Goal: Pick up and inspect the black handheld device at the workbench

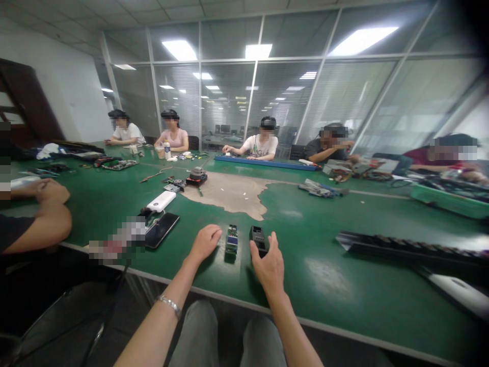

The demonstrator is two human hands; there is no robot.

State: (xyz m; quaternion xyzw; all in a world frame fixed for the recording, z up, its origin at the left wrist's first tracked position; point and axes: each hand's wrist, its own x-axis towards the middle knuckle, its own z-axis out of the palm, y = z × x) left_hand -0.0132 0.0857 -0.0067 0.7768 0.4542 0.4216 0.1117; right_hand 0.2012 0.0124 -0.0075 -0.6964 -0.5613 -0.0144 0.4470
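Note:
A narrow circuit board module (231, 242) with a blue component stands on the green table between my two hands. Just left of it, my left hand (207, 242) rests on the tabletop, its fingers curled together and nothing visible in them. A black plastic casing (257, 235) with rectangular openings lies right of the module. My right hand (269, 261) grips this casing, the thumb at its left side and the fingers at its right; the hand hides its near end.
Left of my hands lie a black phone (162, 230) and a white power bank (161, 202). Brown sheet (233, 193) covers the table ahead. At right are a long black rail (397, 247) and a green basket (449, 200). A person's arms (49, 219) rest at left; several people sit opposite.

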